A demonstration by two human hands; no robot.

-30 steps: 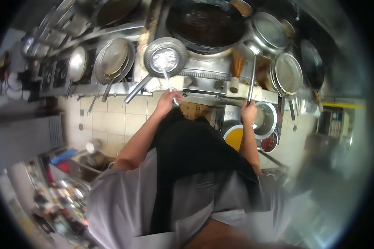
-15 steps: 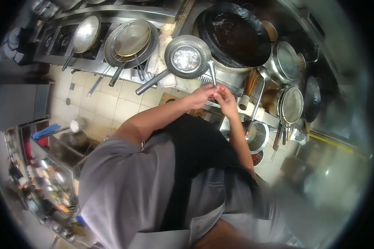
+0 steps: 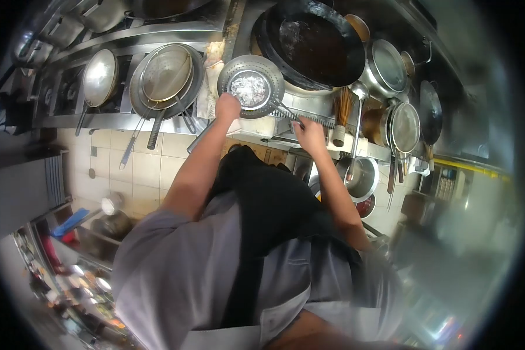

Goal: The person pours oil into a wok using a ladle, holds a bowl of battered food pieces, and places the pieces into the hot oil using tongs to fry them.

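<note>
A perforated metal strainer with a long handle rests at the counter's front. Inside it lies a round metal piece with bright, whitish, glinting contents. My left hand is closed at the strainer's near left rim, over the root of its handle; its fingertips are hidden. My right hand grips the near end of a thin metal utensil handle, which slants up left to the strainer. The utensil's head cannot be made out.
A big black wok with dark liquid stands behind. Right of it are a bamboo brush, a ladle, a metal pot and mesh strainers. More pans and a skimmer stand left. A pot is below the counter.
My hands were together in front of the strainer around a metal handle. The left has moved away left to the strainer's rim; the right keeps hold, slightly lower. The camera view has shifted.
</note>
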